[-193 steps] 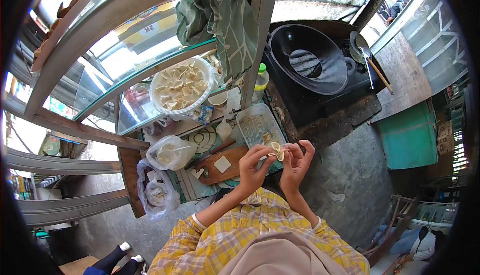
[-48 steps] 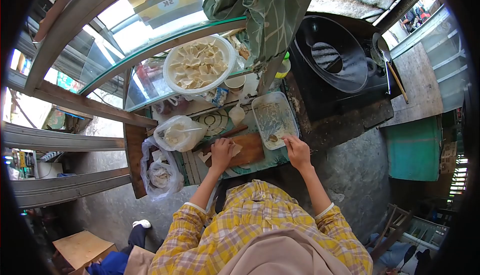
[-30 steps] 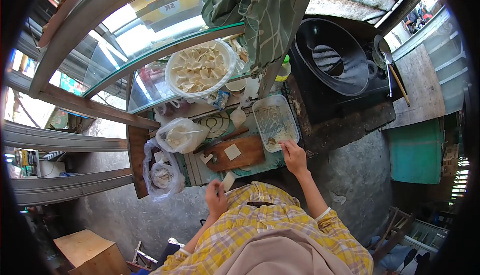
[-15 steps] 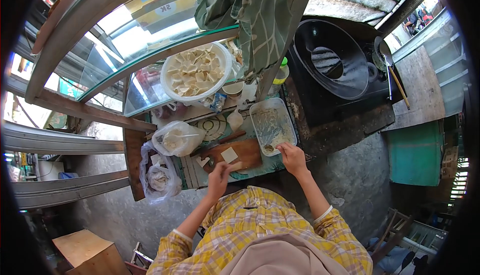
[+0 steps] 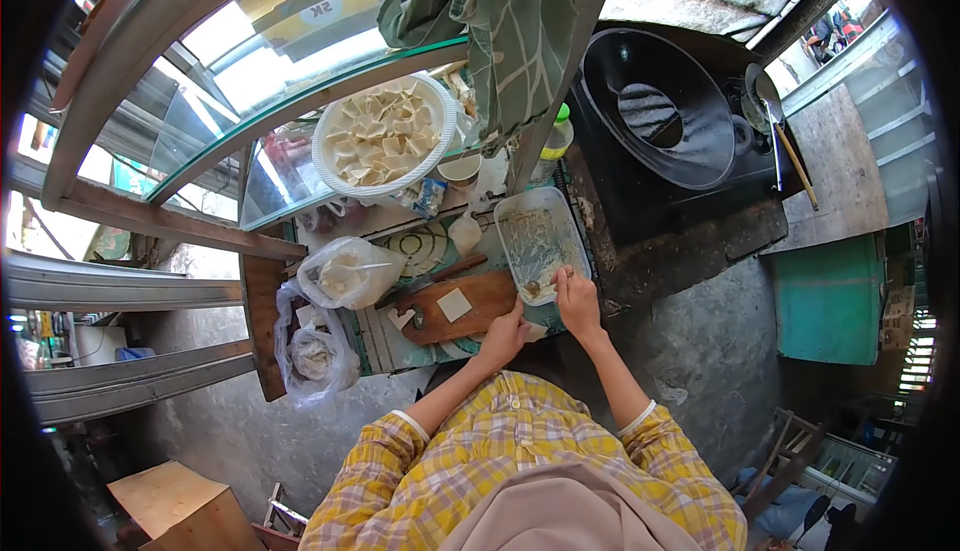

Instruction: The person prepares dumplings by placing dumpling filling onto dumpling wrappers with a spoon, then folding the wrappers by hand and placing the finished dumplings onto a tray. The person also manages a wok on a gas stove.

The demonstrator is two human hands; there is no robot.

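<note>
My left hand (image 5: 503, 340) is closed on a pale dough wrapper (image 5: 536, 332), which sticks out past its fingers beside the plastic container. My right hand (image 5: 577, 304) pinches a small spoon (image 5: 533, 288), whose bowl rests in the near corner of that clear container (image 5: 510, 241). Pale paste is smeared over the container's bottom and walls. A single square wrapper (image 5: 454, 304) lies on the wooden cutting board (image 5: 488, 296), left of my hands. A scrap of wrapper sits at the board's left end, and a knife (image 5: 440, 279) lies along the far edge.
A white basin (image 5: 320, 156) of folded wrappers stands behind the glass. Two plastic bags, one with white powder (image 5: 345, 273), sit at the left. A large black wok (image 5: 650, 116) is on the stove at right, with a wooden-handled spatula (image 5: 797, 166) beside it.
My left hand has moved right with the wrapper, from over the board to beside the container. My right hand has shifted slightly, still holding the spoon there.
</note>
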